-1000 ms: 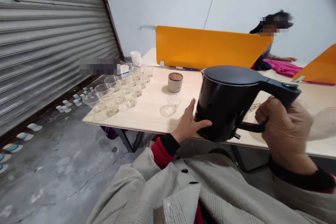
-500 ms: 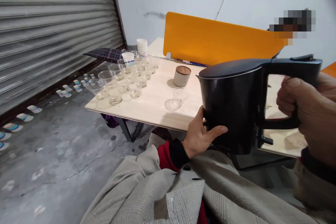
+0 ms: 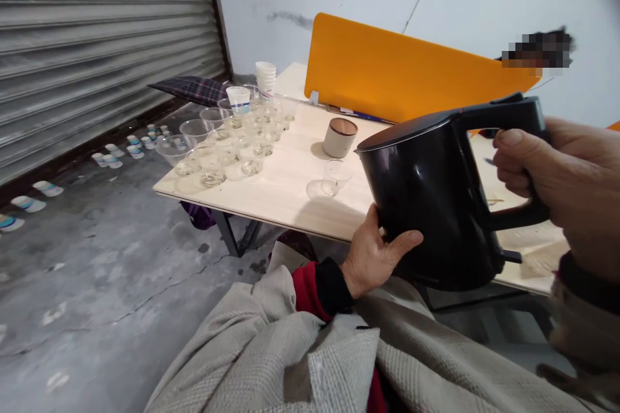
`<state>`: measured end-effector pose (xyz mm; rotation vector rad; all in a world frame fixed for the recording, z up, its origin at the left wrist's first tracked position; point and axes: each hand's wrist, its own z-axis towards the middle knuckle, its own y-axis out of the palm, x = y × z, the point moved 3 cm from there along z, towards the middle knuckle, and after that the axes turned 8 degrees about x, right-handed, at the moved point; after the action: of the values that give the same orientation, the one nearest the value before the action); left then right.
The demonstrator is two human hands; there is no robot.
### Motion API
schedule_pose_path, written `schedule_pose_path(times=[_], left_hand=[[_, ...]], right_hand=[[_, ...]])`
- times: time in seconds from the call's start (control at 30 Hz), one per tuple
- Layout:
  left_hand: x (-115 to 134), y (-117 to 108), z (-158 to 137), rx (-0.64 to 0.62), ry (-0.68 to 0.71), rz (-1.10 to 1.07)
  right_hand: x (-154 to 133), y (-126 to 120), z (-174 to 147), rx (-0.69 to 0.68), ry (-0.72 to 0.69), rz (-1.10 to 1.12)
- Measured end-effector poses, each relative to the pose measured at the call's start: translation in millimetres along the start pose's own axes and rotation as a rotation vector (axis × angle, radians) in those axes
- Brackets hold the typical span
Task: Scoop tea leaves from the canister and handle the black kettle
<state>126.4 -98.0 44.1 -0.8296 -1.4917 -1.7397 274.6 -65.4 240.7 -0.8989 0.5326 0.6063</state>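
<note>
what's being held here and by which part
A black kettle: the right hand grips its handle, and the left hand steadies its lower side.

Right hand point(image 3: 562, 187) grips the handle of a black kettle point(image 3: 431, 200), tilted spout-left above the table point(image 3: 290, 187) edge | left hand point(image 3: 375, 258) steadies its lower side | a clear cup point(image 3: 334, 175) and lidded jar point(image 3: 340, 137) stand beyond | glasses point(image 3: 227, 145) cluster at far left | orange divider point(image 3: 407, 74) behind.
</note>
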Motion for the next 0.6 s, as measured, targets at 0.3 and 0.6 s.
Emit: schedule_pose_path(times=[0.3,0.6], left_hand=[[-2.6,-2.9,-1.4,0.016,-0.023,-0.024],[-1.8,-3.8,-1.9,0.017,-0.006,-0.055]], right_hand=[[-22.0,12.2,0.8,-0.09,0.058,-0.109],[-36.2,18.9,2.0,-0.115,0.102,-0.146]])
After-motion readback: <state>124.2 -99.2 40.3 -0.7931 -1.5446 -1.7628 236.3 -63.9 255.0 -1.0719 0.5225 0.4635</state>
